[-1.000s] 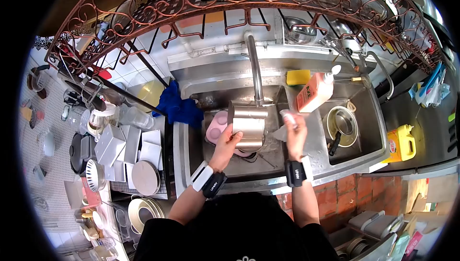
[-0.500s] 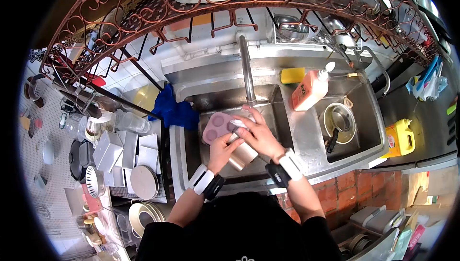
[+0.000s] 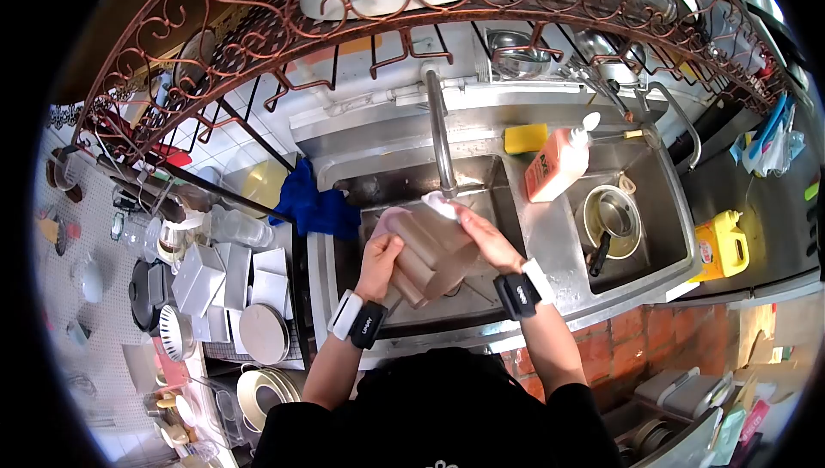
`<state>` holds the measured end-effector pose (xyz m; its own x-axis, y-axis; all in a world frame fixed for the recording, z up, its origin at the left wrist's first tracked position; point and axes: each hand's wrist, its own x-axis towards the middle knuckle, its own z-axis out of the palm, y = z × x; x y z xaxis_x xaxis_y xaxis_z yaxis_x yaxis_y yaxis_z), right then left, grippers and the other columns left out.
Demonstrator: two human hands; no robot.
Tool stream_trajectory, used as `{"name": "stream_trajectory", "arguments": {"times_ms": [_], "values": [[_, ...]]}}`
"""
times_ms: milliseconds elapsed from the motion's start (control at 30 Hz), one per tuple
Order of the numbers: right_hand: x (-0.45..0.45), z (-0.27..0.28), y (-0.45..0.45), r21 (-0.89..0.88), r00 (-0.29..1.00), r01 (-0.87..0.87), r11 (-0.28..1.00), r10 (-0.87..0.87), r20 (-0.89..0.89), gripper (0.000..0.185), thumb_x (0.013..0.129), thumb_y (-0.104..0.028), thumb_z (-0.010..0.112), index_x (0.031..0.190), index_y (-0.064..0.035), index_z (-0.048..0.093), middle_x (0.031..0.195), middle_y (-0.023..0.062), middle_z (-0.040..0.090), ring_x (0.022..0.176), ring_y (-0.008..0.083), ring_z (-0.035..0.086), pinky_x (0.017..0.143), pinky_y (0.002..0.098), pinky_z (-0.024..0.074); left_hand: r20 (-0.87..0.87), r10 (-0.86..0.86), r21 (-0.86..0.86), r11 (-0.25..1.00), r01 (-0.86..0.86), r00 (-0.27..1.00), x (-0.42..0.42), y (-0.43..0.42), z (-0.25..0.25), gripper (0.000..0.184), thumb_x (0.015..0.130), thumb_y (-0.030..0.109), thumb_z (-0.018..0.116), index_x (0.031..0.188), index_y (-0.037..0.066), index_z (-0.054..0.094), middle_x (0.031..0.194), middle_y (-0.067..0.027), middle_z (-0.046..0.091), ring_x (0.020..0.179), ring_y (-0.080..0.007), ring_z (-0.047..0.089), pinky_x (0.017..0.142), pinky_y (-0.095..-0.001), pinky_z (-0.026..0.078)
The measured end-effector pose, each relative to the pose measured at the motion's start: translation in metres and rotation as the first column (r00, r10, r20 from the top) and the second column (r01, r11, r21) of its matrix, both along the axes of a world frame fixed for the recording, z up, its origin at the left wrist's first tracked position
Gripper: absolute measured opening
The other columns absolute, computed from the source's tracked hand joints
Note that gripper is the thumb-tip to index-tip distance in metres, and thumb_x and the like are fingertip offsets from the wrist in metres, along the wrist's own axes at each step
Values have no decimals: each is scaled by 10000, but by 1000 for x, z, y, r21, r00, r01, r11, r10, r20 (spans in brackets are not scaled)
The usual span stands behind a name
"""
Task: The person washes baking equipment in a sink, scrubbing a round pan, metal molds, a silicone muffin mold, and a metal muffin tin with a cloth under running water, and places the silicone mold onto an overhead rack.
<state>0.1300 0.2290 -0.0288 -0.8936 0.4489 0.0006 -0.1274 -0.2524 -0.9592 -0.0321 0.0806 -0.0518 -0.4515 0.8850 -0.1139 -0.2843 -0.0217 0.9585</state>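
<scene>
A gold-brown metal baking pan [image 3: 430,253] with rounded, trough-like folds is held tilted over the left sink basin [image 3: 507,223]. My left hand [image 3: 376,268] is closed on its left edge, thumb on top. At the pan's upper right, my right hand [image 3: 490,238] has a pale pink-and-white sponge-like piece [image 3: 440,205] at its fingertips, just below the faucet [image 3: 438,124]. Part of a pink muffin mould [image 3: 391,215] shows behind the pan; the rest of it is hidden.
A blue cloth [image 3: 314,206] hangs over the basin's left rim. Between the basins stand a yellow sponge [image 3: 525,138] and a soap pump bottle [image 3: 557,167]. The right basin holds a pot [image 3: 632,240]. Stacked dishes [image 3: 206,283] crowd the left; a wire shelf [image 3: 412,17] hangs overhead.
The gold-brown pan has been raised and turned, and now covers most of the muffin mould. My hands have moved apart, the right one going right with the pale piece.
</scene>
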Motion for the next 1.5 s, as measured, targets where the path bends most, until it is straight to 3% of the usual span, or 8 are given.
{"name": "stream_trajectory", "arguments": {"times_ms": [200, 367, 567, 767, 867, 1167, 1300, 1500], "values": [[-23, -56, -24, -713, 907, 9, 701, -305, -289, 692, 882, -590, 263, 1340, -75, 317, 1356, 65, 374, 1248, 221, 336, 1035, 365, 235, 637, 101, 97, 973, -209, 764, 3, 14, -29, 397, 899, 401, 457, 1124, 79, 512, 1117, -38, 559, 1020, -180, 534, 831, -344, 461], [-42, -76, -53, -863, 858, 163, 479, -500, -116, 695, 877, -594, 258, 1311, -57, 341, 1304, 92, 418, 1215, 237, 360, 1028, 386, 230, 432, 88, 198, 962, -190, 897, 34, 28, -27, 319, 884, 108, 526, 1194, 65, 461, 1135, -42, 548, 1036, -182, 532, 857, -327, 452], [-38, -183, -45, -309, 885, 462, 831, -452, 107, 306, 891, -190, 506, 1128, 3, 491, 1093, 106, 568, 975, 220, 553, 832, 352, 451, 249, 193, 149, 961, -235, 949, 37, 27, -47, 315, 874, 81, 534, 1176, 12, 473, 1120, -69, 561, 993, -138, 544, 832, -273, 444], [-12, -68, -40, -762, 900, 327, 560, -431, 69, 227, 881, -76, 481, 1044, 81, 501, 997, 136, 576, 892, 232, 578, 787, 341, 481, 123, 247, 145, 954, -264, 961, 33, 27, -67, 298, 883, 108, 530, 1168, 37, 482, 1055, -25, 583, 894, -91, 557, 704, -232, 457], [-27, -134, -68, -171, 888, 459, 872, -446, 111, 270, 840, -73, 509, 1068, 72, 499, 971, 138, 574, 864, 210, 572, 750, 310, 470, 321, 279, -11, 957, -290, 905, 49, 34, -56, 294, 895, 97, 498, 1184, 81, 447, 1079, -16, 564, 958, -144, 567, 760, -273, 482], [-6, -77, -51, -718, 845, 410, 563, -530, 67, 264, 922, -187, 448, 1036, 33, 539, 924, 104, 616, 817, 193, 609, 709, 327, 505, 479, 122, 59, 984, -170, 869, 40, 25, -49, 196, 897, 102, 499, 1088, 61, 485, 1028, -48, 576, 981, -156, 556, 830, -307, 468], [-19, -126, -70, -466, 868, 497, 732, -415, 273, 311, 910, -239, 491, 1055, 33, 534, 883, 73, 618, 715, 153, 594, 638, 278, 483, 585, 130, 67, 976, -207, 800, 35, 28, -39, 141, 891, 120, 512, 1023, 77, 540, 982, -50, 601, 914, -183, 596, 792, -323, 495], [5, -49, -55, -841, 962, -53, 538, -198, -188, 441, 948, -391, 298, 1113, -21, 473, 943, 81, 570, 878, 209, 551, 786, 355, 443, 596, 164, 67, 965, -252, 786, 16, 26, -32, 62, 877, 163, 550, 898, 105, 549, 873, 9, 615, 787, -123, 611, 630, -252, 484]]}}
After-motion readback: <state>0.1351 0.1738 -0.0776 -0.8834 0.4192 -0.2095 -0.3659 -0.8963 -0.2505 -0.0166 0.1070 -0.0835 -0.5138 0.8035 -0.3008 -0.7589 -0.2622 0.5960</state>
